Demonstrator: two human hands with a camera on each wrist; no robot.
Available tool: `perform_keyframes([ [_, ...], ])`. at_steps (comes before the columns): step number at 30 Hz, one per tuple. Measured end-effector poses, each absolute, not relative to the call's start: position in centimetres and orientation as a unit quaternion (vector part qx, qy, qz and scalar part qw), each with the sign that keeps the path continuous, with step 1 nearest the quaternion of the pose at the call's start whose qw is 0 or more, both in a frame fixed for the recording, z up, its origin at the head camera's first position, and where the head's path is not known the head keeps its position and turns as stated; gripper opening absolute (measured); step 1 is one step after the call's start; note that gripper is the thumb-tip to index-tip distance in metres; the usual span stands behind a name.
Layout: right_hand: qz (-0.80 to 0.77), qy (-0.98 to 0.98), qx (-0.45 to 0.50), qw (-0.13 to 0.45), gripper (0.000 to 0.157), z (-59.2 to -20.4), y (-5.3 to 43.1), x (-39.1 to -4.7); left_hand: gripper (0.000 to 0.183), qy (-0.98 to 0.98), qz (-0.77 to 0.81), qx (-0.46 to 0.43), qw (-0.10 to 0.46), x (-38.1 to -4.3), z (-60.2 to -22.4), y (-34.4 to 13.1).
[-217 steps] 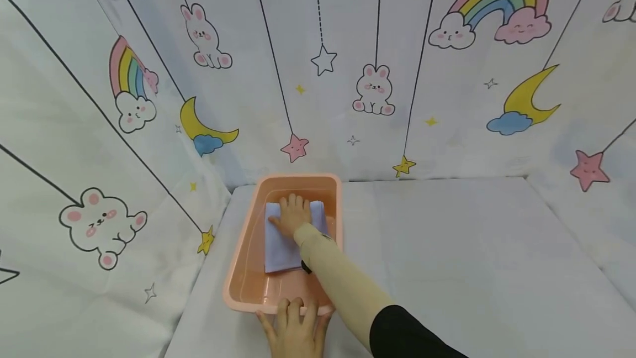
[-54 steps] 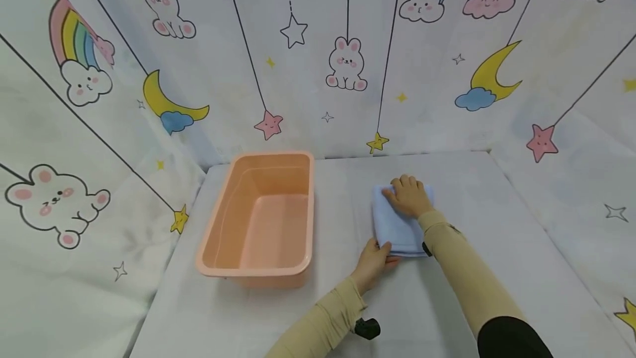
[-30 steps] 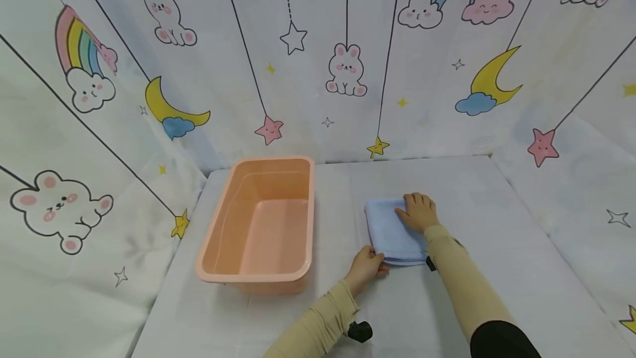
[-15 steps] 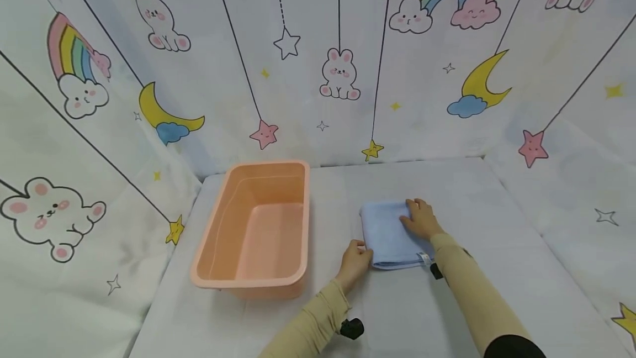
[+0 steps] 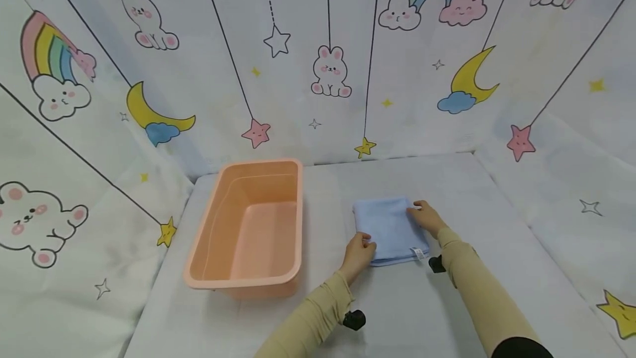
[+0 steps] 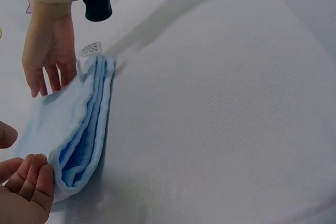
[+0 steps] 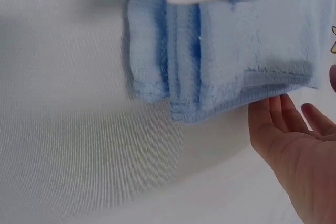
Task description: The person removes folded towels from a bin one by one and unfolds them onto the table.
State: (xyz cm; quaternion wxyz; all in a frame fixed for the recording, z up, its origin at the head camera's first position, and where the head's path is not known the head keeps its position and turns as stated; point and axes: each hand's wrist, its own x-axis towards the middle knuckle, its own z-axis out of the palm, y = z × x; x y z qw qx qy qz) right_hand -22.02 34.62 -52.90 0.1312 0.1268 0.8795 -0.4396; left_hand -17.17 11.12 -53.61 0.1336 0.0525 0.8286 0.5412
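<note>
A folded light-blue towel [image 5: 387, 224] lies flat on the table, several layers thick, with a white label [image 5: 418, 253] at its near right corner. My left hand [image 5: 359, 253] is at the towel's near left side. In the left wrist view, bent fingertips touch the folded edge and the thumb stands apart. At the opposite side is my right hand [image 5: 428, 219], its fingertips against the right edge. The right wrist view shows those fingers [image 7: 268, 116] fairly straight beside the towel layers, not closed round them.
A peach plastic tub [image 5: 240, 282] stands left of the towel with nothing in it. The white-covered table [image 5: 397, 314] meets a patterned cloth backdrop [image 5: 407, 131] at the back and sides. Dark wrist cameras [image 5: 354, 320] are strapped to both sleeves.
Earlier the towel lay in the tub under my right hand; now it is on the table to the right. My right hand has slid off its top to the right edge; the left loosened its grip.
</note>
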Motion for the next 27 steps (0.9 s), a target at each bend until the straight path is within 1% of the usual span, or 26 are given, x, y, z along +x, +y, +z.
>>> perform_keyframes([
  [2,-0.469,0.860,0.142,0.139,0.057,-53.4,35.0,-22.2,0.025,0.826,0.542,0.053,0.145,-17.1,-53.6,11.2],
  [4,-0.504,0.837,0.144,0.156,0.056,-54.2,35.6,-22.3,0.026,0.820,0.547,0.053,0.159,-17.1,-53.6,11.4],
  [9,-0.565,0.797,0.085,0.196,0.064,-56.6,37.5,-22.1,0.027,0.813,0.549,0.072,0.181,-16.9,-53.4,11.9],
  [13,-0.548,0.807,0.079,0.206,0.059,-55.9,37.1,-21.5,0.026,0.819,0.534,0.107,0.179,-17.0,-53.0,12.4],
  [14,-0.538,0.811,0.094,0.211,0.057,-55.3,36.7,-21.2,0.026,0.820,0.531,0.115,0.178,-17.0,-52.9,12.6],
  [16,-0.539,0.809,0.101,0.211,0.053,-54.7,36.3,-21.0,0.026,0.824,0.524,0.128,0.176,-17.0,-52.8,12.9],
  [20,-0.554,0.800,0.108,0.204,0.053,-54.7,36.3,-20.9,0.026,0.829,0.512,0.141,0.176,-17.2,-52.5,13.6],
  [23,-0.564,0.794,0.106,0.200,0.056,-54.8,36.1,-21.0,0.025,0.832,0.505,0.145,0.179,-17.3,-52.5,14.2],
  [27,-0.558,0.802,0.098,0.189,0.064,-54.8,35.3,-21.0,0.025,0.833,0.502,0.146,0.183,-17.4,-52.3,14.9],
])
